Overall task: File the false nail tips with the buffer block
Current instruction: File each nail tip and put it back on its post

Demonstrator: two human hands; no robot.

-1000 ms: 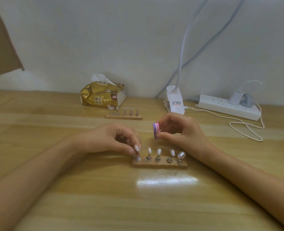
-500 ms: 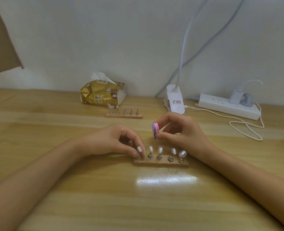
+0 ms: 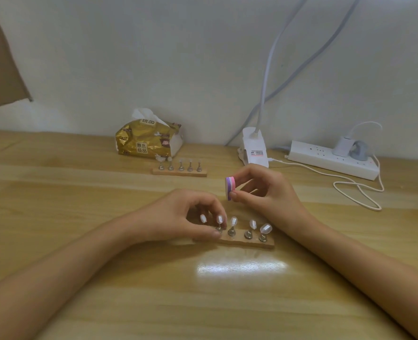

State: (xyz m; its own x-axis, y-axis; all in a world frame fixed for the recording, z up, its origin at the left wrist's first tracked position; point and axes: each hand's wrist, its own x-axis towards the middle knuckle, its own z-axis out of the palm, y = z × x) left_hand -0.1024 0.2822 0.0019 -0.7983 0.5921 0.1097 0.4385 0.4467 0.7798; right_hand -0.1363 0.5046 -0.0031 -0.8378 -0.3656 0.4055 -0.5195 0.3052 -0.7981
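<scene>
Since a second ago the left hand [image 3: 183,217] has slid its fingertips a little to the right along the near nail stand [image 3: 248,243], from the end peg to the next one. The right hand [image 3: 267,192] has kept almost the same place.

A person sits at a wooden table [image 3: 129,290], both bare forearms reaching in from the bottom edge. The near nail stand is a short wooden strip lying between the hands. It carries a row of upright false nail tips [image 3: 233,220], pale and glossy. The left thumb and forefinger are curled and pinch a metal peg [image 3: 219,228] near the strip's left end. The right thumb and forefinger grip the buffer block [image 3: 230,188], pink and purple, held on edge in the air just above the stand and not touching any tip.

Further back lies a second nail stand [image 3: 179,172], well apart from the hands. Behind it is a gold tissue pack [image 3: 146,141]. Against the wall to the right are a white lamp clamp [image 3: 254,150] and a white power strip [image 3: 330,160], with a white cable [image 3: 357,190] looped beside it.
</scene>
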